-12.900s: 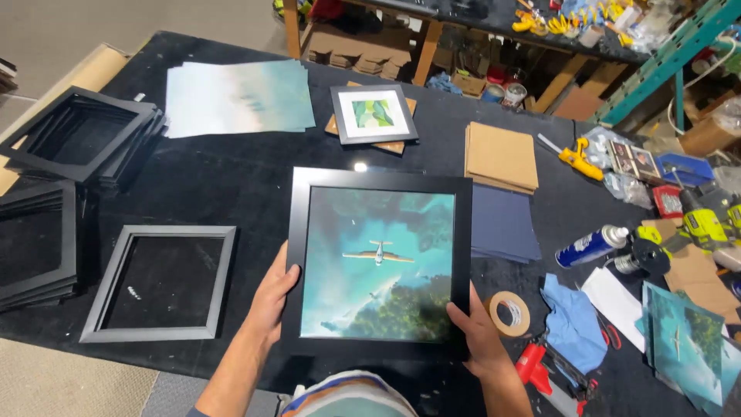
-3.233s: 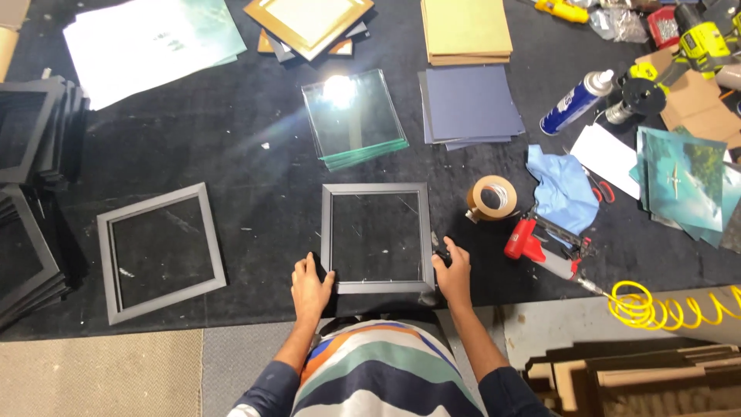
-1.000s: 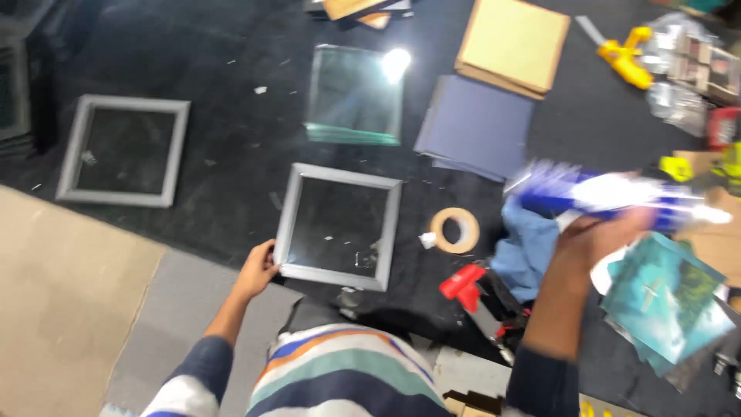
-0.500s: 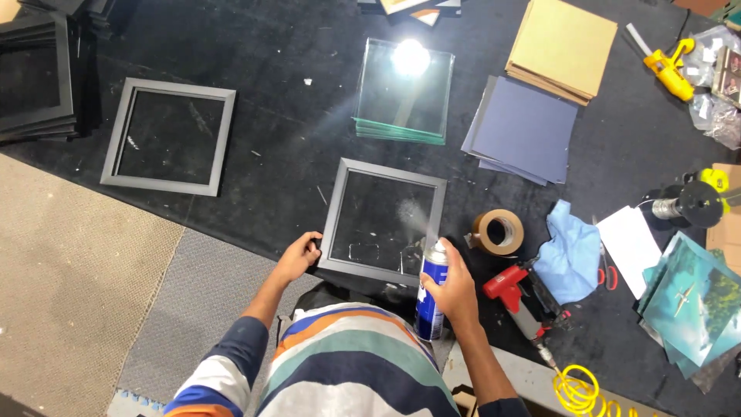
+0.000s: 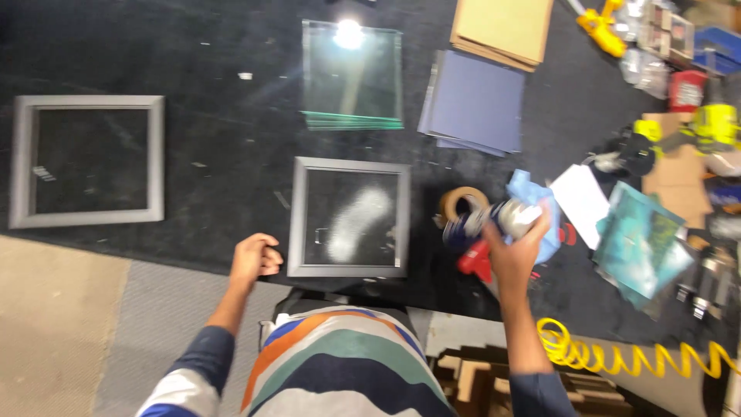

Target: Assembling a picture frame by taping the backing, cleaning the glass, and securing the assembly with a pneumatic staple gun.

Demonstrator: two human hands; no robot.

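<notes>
Since 0.5 s ago the right hand (image 5: 515, 245) has swung the spray can (image 5: 494, 220) off the glass toward the right-centre of the frame, and a white foamy smear now sits on the pane. Largest first: black work mat (image 5: 193, 46) fills the upper frame; grey frame w/ glass (image 5: 349, 217) lies at centre, a second grey frame (image 5: 86, 161) at left, a loose glass sheet (image 5: 351, 76) above. Blue cloth (image 5: 532, 205) & tape roll (image 5: 459, 202) are just beside the can. Right hand is closed round the can; left hand (image 5: 253, 257), loosely curled & holding nothing, is just beside the frame's lower-left corner. Step looks like cleaner applied; next prob. needs can set down, cloth picked up.
</notes>
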